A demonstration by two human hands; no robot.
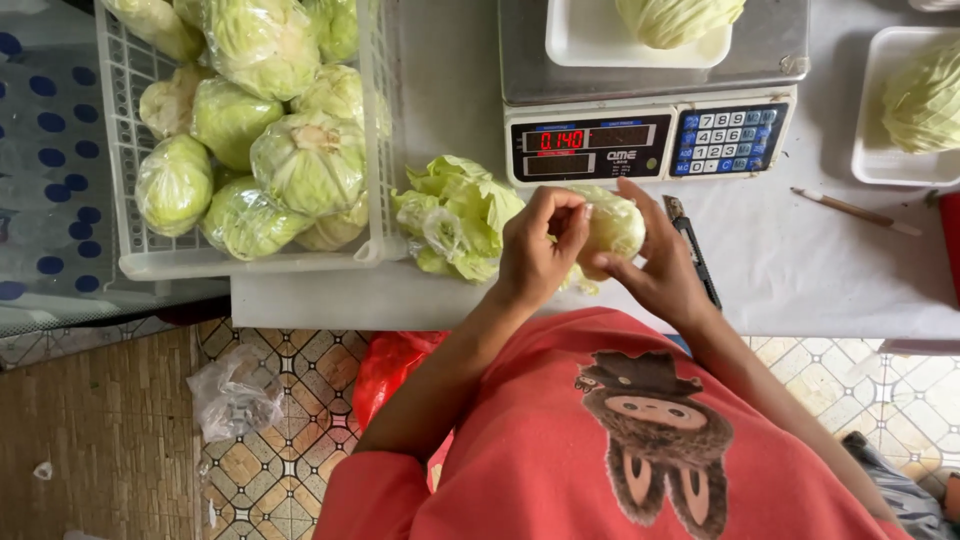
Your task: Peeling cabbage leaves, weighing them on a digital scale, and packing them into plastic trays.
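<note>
I count 2 hands, my left hand and right hand, 1 scale, 2 white trays, 1 crate, 1 pencil, 1 pile of loose leaves.

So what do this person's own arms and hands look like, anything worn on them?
Both forearms are bare. The left hand and right hand wear no gloves, and no rings or watch show. Coral-red sleeves end near the elbows, part of a top with a brown cartoon figure on the chest.
</note>
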